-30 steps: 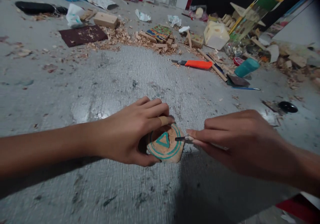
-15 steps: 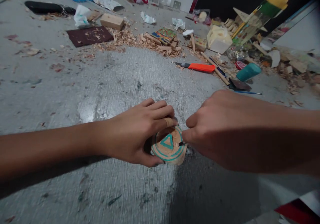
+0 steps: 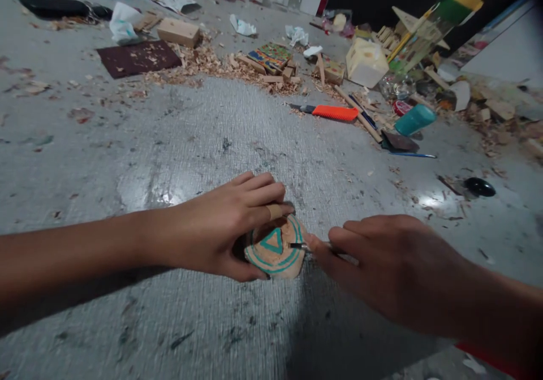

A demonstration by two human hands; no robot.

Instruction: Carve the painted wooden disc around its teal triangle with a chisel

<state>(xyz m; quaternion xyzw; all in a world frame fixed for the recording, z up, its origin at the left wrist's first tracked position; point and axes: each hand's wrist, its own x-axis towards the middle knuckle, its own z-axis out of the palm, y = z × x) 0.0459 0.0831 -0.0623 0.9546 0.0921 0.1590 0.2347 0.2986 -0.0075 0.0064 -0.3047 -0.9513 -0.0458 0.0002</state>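
A small flat wooden piece (image 3: 280, 260) lies on the grey surface, painted with teal rings and a teal triangle. Wood is cut away around the triangle. My left hand (image 3: 235, 224) grips its left side between thumb and fingers, a tan bandage (image 3: 275, 211) around one finger. In my right hand (image 3: 382, 261) is a carving chisel (image 3: 299, 246), held low, its blade tip on the wood just right of the triangle. The chisel's handle is mostly hidden within the fist, and the index finger stretches along the shaft.
Beyond my hands lie an orange utility knife (image 3: 335, 112), a teal cylinder (image 3: 414, 120) and a brown sandpaper sheet (image 3: 138, 59) among wood shavings (image 3: 212, 63). A wood block (image 3: 178, 31) stands behind. A glossy black object (image 3: 479, 186) rests at right.
My right hand has dropped lower and turned, so the chisel now lies flatter and shows more of its shaft. The view has shifted slightly; my left hand keeps its hold.
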